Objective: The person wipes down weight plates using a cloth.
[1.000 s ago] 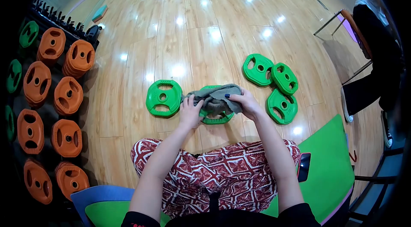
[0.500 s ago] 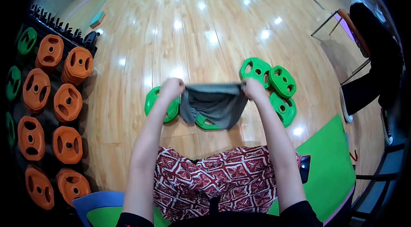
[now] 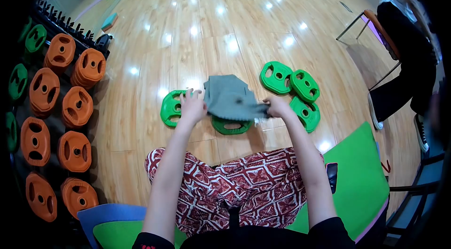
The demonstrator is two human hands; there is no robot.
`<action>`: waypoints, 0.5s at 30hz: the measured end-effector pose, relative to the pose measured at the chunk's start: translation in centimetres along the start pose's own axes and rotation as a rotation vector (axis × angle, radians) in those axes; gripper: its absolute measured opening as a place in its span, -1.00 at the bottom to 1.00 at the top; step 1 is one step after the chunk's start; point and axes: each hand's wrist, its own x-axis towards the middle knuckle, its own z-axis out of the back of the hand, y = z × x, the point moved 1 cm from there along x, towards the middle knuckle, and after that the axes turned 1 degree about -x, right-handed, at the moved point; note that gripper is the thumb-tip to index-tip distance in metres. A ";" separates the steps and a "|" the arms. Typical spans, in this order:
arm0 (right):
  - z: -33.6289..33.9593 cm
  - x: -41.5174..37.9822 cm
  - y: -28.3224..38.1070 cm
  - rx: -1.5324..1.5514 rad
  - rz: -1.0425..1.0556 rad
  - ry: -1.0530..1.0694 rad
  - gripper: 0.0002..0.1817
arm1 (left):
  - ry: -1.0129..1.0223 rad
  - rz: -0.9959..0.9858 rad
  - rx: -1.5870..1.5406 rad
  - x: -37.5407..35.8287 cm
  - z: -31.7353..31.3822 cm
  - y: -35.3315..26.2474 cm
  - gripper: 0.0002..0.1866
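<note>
A grey-green cloth (image 3: 228, 93) lies partly over a green weight plate (image 3: 231, 127) on the wooden floor in front of me. My right hand (image 3: 278, 107) pinches a bunched corner of the cloth at its right end. My left hand (image 3: 192, 108) is at the cloth's left edge with its fingers spread. Beneath and behind that hand shows another green weight plate (image 3: 173, 109), partly hidden by it. The cloth hides most of the middle plate's far side.
To the right lie several green plates (image 3: 305, 86). Orange plates (image 3: 76, 151) fill a rack at the left. Beside my right leg, a phone (image 3: 331, 177) rests on a green mat (image 3: 359, 174). A person (image 3: 399, 61) sits on a chair (image 3: 384, 36) at the right.
The cloth has gone from being stretched between both hands to lying over the middle plate. My left hand has let go and spread its fingers; the right keeps its corner.
</note>
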 end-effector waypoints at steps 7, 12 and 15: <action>-2.3 0.9 0.4 -0.105 0.079 -0.576 -0.25 | -0.025 0.130 -0.090 -0.7 -1.1 -2.5 -0.37; -10.5 3.5 5.3 -0.035 0.358 -0.726 -0.49 | -0.039 0.014 -0.218 0.1 -9.7 -6.7 -0.45; -15.7 3.9 5.3 -0.032 0.343 -0.528 -0.45 | 0.031 0.004 -0.290 -0.8 -16.1 -7.4 -0.44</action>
